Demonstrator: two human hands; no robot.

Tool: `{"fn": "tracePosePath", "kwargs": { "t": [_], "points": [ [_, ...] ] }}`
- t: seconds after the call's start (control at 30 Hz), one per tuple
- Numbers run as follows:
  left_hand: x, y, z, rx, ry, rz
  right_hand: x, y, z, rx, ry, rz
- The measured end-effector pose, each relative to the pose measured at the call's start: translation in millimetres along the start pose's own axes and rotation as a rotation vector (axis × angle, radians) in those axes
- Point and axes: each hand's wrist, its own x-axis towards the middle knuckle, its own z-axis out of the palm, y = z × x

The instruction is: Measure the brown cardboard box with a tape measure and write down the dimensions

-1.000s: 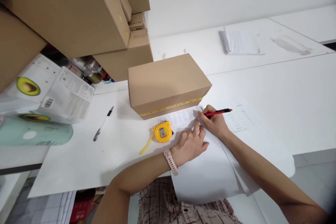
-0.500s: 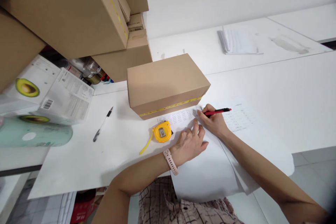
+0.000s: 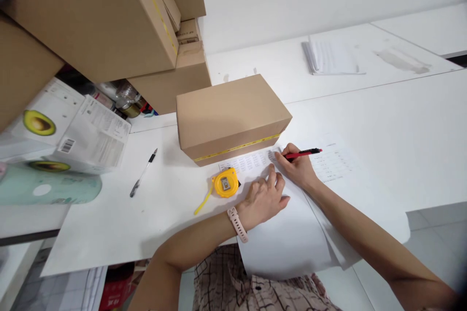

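My right hand (image 3: 296, 167) grips a red and black pen (image 3: 304, 154), its writing end down on a sheet of paper (image 3: 284, 233) with rows of small writing near the top. The pen's tip is hidden by my fingers. Flat on the same sheet rests my left hand (image 3: 264, 197), fingers apart and holding nothing. Just left of it lies a yellow tape measure (image 3: 225, 183) with a wrist strap, touching the paper's upper left part. A closed cardboard box (image 3: 233, 114) with a yellow-marked strip along its front stands directly behind the paper.
A clear pen (image 3: 143, 173) lies on the white table (image 3: 109, 233) to the left. Beyond it are avocado-printed cartons (image 3: 98, 131) and a pale green bottle (image 3: 54, 187). Large cardboard boxes (image 3: 91, 24) are stacked at the back left. A paper stack (image 3: 332, 58) sits at the back right.
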Motion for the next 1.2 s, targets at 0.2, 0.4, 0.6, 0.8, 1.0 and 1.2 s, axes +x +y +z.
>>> {"fn": "tracePosePath", "kwargs": {
  "t": [0.2,0.4,0.6,0.8,1.0,1.2],
  "points": [
    [-1.4,0.1,0.0,0.006,0.014,0.002,0.0,0.2,-1.0,0.001,-0.015,-0.004],
    [0.8,-0.2,0.0,0.032,-0.001,0.002,1.3,3.5,-0.1,0.014,0.009,-0.022],
    [-0.2,0.3,0.8,0.039,0.023,-0.001,1.7,4.6,0.7,0.01,0.033,-0.026],
    [0.3,0.1,2.4,0.041,0.029,0.004,1.4,4.8,0.3,0.009,0.02,-0.029],
    [1.2,-0.2,2.5,0.032,0.026,0.006,2.0,4.2,0.1,0.006,0.037,-0.026],
    [0.7,-0.4,0.8,0.037,0.021,0.006,2.0,3.4,0.2,0.0,0.038,-0.028]
  ]
}}
